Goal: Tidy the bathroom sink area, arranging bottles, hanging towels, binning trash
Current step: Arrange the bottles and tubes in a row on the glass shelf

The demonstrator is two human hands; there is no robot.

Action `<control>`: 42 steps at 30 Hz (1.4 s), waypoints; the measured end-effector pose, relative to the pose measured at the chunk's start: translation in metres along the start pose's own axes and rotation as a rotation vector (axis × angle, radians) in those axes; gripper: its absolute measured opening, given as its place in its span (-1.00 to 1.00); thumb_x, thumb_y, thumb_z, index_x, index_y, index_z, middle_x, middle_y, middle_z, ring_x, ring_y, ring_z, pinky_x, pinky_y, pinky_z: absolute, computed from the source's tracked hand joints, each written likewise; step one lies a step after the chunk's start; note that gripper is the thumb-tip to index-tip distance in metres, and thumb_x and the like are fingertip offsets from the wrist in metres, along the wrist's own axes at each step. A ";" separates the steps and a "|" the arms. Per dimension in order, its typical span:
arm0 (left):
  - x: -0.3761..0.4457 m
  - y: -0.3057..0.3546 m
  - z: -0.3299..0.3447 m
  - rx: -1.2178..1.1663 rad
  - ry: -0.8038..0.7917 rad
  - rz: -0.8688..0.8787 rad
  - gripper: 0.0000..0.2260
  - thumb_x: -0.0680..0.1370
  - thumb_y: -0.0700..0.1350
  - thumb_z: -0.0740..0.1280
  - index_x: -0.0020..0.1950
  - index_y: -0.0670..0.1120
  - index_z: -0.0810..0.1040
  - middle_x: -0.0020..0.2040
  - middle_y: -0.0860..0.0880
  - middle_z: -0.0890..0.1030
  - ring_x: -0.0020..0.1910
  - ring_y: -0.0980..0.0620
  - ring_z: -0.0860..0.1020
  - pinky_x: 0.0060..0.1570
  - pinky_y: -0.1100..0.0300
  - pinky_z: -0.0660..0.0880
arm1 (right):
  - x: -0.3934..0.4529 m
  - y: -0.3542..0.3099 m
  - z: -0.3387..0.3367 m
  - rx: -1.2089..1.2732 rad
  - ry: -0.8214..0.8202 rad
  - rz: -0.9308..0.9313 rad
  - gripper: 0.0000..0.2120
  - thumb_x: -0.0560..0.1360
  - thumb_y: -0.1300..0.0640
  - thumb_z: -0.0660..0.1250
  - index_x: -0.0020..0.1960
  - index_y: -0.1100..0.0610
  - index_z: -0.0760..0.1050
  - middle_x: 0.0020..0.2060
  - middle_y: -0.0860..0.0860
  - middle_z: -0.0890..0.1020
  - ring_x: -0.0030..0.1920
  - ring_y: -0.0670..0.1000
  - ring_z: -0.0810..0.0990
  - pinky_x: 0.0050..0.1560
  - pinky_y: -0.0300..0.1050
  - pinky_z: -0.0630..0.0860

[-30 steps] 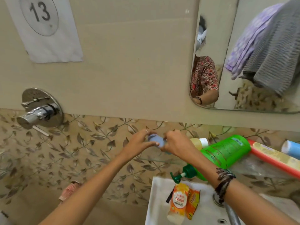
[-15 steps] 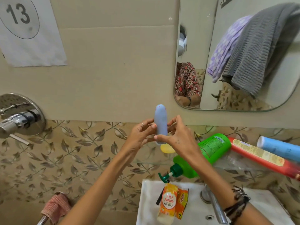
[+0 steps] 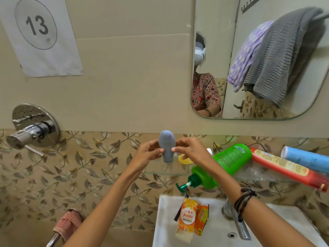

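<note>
Above the glass shelf [image 3: 267,176], both hands hold the blue tube [image 3: 167,146] upright, cap end down; left hand [image 3: 146,154] and right hand [image 3: 189,151] each pinch its lower body with fingertips closed on it. Versus half a second ago the tube now shows its broad face instead of the narrow edge, and the hands sit at much the same spot. On the shelf: green pump bottle [image 3: 219,164] lying on its side, pump pointing toward the sink [image 3: 213,234]; red tube [image 3: 284,168] and light-blue bottle [image 3: 306,158] lying beside it; a yellow bottle [image 3: 185,158] partly hidden behind the right hand. Orange wrappers [image 3: 193,217] lie on the sink rim, next to the tap [image 3: 236,223]. Beige tiled wall, leaf-pattern band, mirror [image 3: 258,59] reflecting hung towels, chrome valve [image 3: 33,129] at left, paper marked 13 [image 3: 39,32].
</note>
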State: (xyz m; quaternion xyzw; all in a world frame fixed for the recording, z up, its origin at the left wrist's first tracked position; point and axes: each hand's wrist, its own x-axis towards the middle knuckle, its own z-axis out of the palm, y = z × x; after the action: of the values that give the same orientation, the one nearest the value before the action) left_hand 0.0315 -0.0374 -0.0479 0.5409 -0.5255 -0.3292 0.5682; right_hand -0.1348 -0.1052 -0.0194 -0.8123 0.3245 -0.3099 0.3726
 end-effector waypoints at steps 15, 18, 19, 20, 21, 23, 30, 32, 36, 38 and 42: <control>-0.013 -0.015 -0.001 0.234 0.243 0.103 -0.42 0.47 -0.33 0.35 0.42 -0.02 0.25 0.31 -0.01 0.41 0.21 0.06 0.46 -0.02 0.43 0.45 | 0.015 0.008 -0.015 -0.447 0.005 -0.013 -0.75 0.44 0.23 0.33 0.11 0.17 0.60 -0.01 0.13 0.69 0.02 0.08 0.62 0.04 -0.12 0.53; -0.027 -0.005 0.009 0.568 0.471 0.429 -0.55 0.47 -0.25 0.37 0.32 0.01 0.37 0.16 0.04 0.47 0.05 0.16 0.47 -0.04 0.42 0.42 | 0.010 0.009 -0.034 -0.738 -0.021 -0.030 -0.77 0.45 0.16 0.34 0.10 0.11 0.58 0.03 0.11 0.66 0.06 0.14 0.60 -0.02 -0.04 0.54; -0.030 0.001 0.017 0.617 0.454 0.542 -0.63 0.48 -0.24 0.36 0.25 -0.01 0.43 0.10 0.03 0.52 0.00 0.19 0.48 -0.03 0.42 0.42 | 0.008 0.008 -0.037 -0.845 -0.068 -0.029 -0.74 0.43 0.11 0.38 0.12 0.09 0.57 0.06 0.10 0.64 0.08 0.14 0.59 -0.02 -0.03 0.51; -0.031 0.006 0.026 0.658 0.391 0.613 -0.70 0.49 -0.24 0.34 0.19 -0.03 0.47 0.06 0.02 0.57 -0.04 0.21 0.50 -0.03 0.43 0.42 | 0.008 0.006 -0.037 -0.946 -0.125 -0.026 -0.68 0.41 0.06 0.41 0.15 0.09 0.55 0.10 0.10 0.62 0.11 0.14 0.57 0.00 -0.02 0.50; -0.029 0.011 0.036 0.696 0.305 0.642 -0.76 0.50 -0.25 0.31 0.15 -0.05 0.51 0.03 0.00 0.60 -0.05 0.20 0.51 -0.03 0.43 0.41 | 0.008 0.005 -0.036 -1.035 -0.178 -0.018 -0.61 0.39 0.02 0.43 0.17 0.11 0.53 0.12 0.11 0.60 0.14 0.15 0.56 0.03 0.00 0.50; -0.023 0.017 0.057 0.742 0.156 0.588 -0.81 0.51 -0.29 0.26 0.09 -0.13 0.53 0.00 -0.06 0.62 -0.03 0.09 0.55 -0.04 0.36 0.41 | 0.009 0.005 -0.031 -1.156 -0.252 -0.005 -0.53 0.38 0.00 0.44 0.24 0.12 0.48 0.15 0.13 0.58 0.16 0.16 0.55 0.05 0.01 0.51; -0.007 0.017 0.078 0.508 0.247 0.324 -0.85 0.54 -0.31 0.19 -0.06 -0.16 0.54 -0.15 -0.02 0.60 -0.14 0.05 0.56 -0.13 0.29 0.46 | 0.012 0.013 -0.023 -1.330 -0.197 -0.221 -0.66 0.42 0.25 0.27 0.19 0.17 0.47 0.04 0.12 0.61 0.05 0.18 0.59 -0.26 -0.06 0.34; -0.009 0.016 0.077 0.488 0.242 0.305 -0.85 0.53 -0.30 0.21 -0.05 -0.16 0.56 -0.13 -0.04 0.62 -0.13 0.06 0.57 -0.12 0.26 0.48 | 0.011 0.018 -0.023 -1.319 -0.171 -0.281 -0.64 0.40 0.26 0.27 0.20 0.18 0.47 0.01 0.11 0.61 0.04 0.16 0.59 -0.27 -0.07 0.34; -0.019 0.014 0.077 0.476 0.253 0.324 -0.89 0.53 -0.25 0.25 -0.07 -0.09 0.55 -0.14 0.05 0.60 -0.14 0.22 0.55 -0.14 0.43 0.47 | 0.007 0.025 -0.034 -1.203 -0.098 -0.315 -0.69 0.40 0.13 0.30 0.13 0.16 0.49 0.04 0.09 0.60 0.04 0.14 0.57 -0.18 -0.05 0.46; -0.023 0.017 0.077 0.446 0.282 0.355 -0.88 0.53 -0.23 0.27 -0.06 -0.02 0.53 -0.14 0.14 0.57 -0.11 0.30 0.54 -0.15 0.56 0.42 | 0.002 0.025 -0.046 -1.056 0.000 -0.284 -0.67 0.42 0.04 0.31 0.15 0.12 0.48 0.04 0.07 0.61 0.02 0.12 0.58 -0.15 -0.05 0.47; -0.023 0.036 0.077 0.356 0.336 0.389 -0.78 0.55 -0.20 0.28 0.12 0.07 0.45 -0.06 0.26 0.48 -0.05 0.29 0.54 -0.04 0.47 0.49 | -0.013 0.010 -0.074 -0.396 0.119 -0.177 -0.74 0.42 0.09 0.38 0.09 0.12 0.58 -0.08 0.07 0.68 -0.28 -0.14 0.60 -0.31 -0.28 0.46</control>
State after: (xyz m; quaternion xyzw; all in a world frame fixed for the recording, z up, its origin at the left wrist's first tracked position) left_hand -0.0545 -0.0293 -0.0293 0.5680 -0.5674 -0.0231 0.5958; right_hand -0.2010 -0.1302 0.0087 -0.8751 0.3280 -0.3190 0.1575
